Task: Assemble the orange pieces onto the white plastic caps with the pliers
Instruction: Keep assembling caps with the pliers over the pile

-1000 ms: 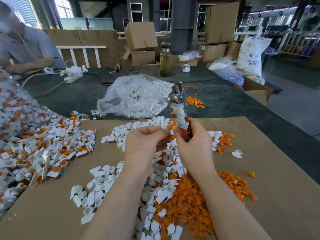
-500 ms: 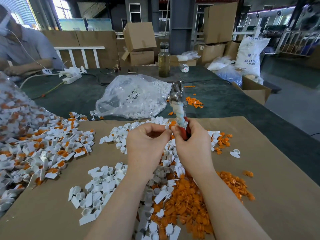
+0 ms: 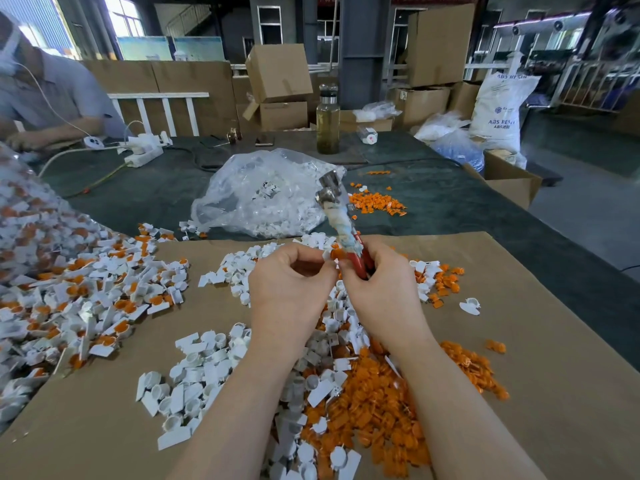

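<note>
My right hand (image 3: 381,292) grips the red-handled pliers (image 3: 341,223), whose metal jaws point up and away from me. My left hand (image 3: 289,285) pinches a white plastic cap with an orange piece (image 3: 333,255) at its fingertips, right beside my right thumb. Below my hands lies a pile of loose white caps (image 3: 201,372) and a heap of orange pieces (image 3: 374,403) on brown cardboard (image 3: 554,393). Finished caps with orange inserts (image 3: 86,299) are piled at the left.
A clear bag of white caps (image 3: 263,199) lies beyond the cardboard, with loose orange pieces (image 3: 375,204) to its right. A glass bottle (image 3: 327,119) stands farther back. Another person (image 3: 45,98) sits at the far left by a power strip (image 3: 142,150). Boxes stand behind.
My hands have shifted slightly; the cap with its orange piece now shows between the fingertips of both hands. The pliers have tilted a little to the left.
</note>
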Demonstrator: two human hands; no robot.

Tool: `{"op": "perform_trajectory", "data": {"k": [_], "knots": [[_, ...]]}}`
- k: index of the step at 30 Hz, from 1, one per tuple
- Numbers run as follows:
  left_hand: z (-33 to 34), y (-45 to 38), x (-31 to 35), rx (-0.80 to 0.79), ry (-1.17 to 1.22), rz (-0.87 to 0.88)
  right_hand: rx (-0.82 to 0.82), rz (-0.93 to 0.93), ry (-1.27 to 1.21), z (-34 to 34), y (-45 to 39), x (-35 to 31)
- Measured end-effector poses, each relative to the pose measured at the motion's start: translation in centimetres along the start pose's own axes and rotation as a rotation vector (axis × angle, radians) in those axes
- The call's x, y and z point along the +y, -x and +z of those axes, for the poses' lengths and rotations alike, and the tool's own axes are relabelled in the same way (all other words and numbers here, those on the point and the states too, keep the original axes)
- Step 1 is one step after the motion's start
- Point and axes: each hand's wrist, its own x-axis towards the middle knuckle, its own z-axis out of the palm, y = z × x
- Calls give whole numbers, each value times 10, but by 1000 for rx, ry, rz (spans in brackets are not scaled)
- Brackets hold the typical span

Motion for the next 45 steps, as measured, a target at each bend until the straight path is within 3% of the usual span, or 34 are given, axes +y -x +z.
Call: {"op": "perform_trajectory", "data": {"k": [5,9,17,22,36,45], "knots": [[-1,-1,-4,28,-43,7,-97,22,-4,-3,-1,-1],[-4,-3,-6,27,-13,-1,-227,90,-171,-11,-2,-2],[-12,-11,-6,40,294,-39,-529,258,-211,-40,-6,9],[-19,-15,-5,44,433,-40,-666,230,-116,-43,-5,10],[-26,-16,-3,-25,369,3,-728,208,-84,-40,-2,5],[-25,-17,-6,-15,366,-26,-640,111,23,-34,-1,2]]}}
